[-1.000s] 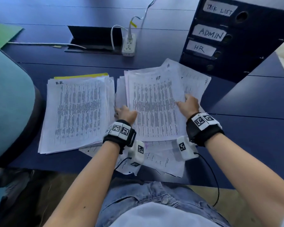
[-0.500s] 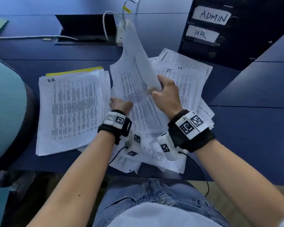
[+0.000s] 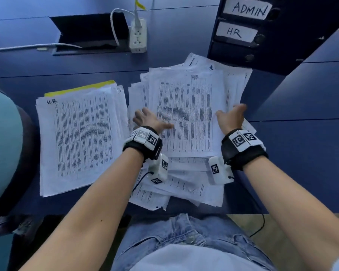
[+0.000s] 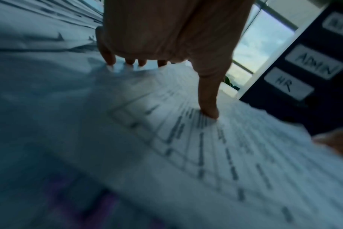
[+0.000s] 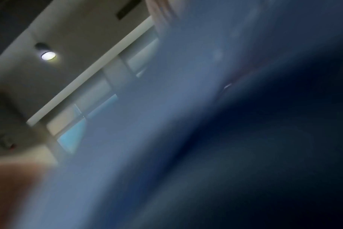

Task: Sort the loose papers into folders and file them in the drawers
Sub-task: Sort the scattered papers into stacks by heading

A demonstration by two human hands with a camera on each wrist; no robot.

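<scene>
The left hand (image 3: 149, 122) rests flat, thumb pressing the HR-marked top sheet (image 3: 186, 114) of the loose pile; the right hand (image 3: 230, 118), seemingly relaxed, touches its right edge; thin, slippery paper, best pinched at an edge; beyond the pile stands the HR drawer (image 3: 236, 33).

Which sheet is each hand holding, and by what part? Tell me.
Both hold the top HR sheet. The left hand presses its left edge, thumb on the page. The right hand holds its right edge; whether those fingers curl under cannot be told.
</scene>
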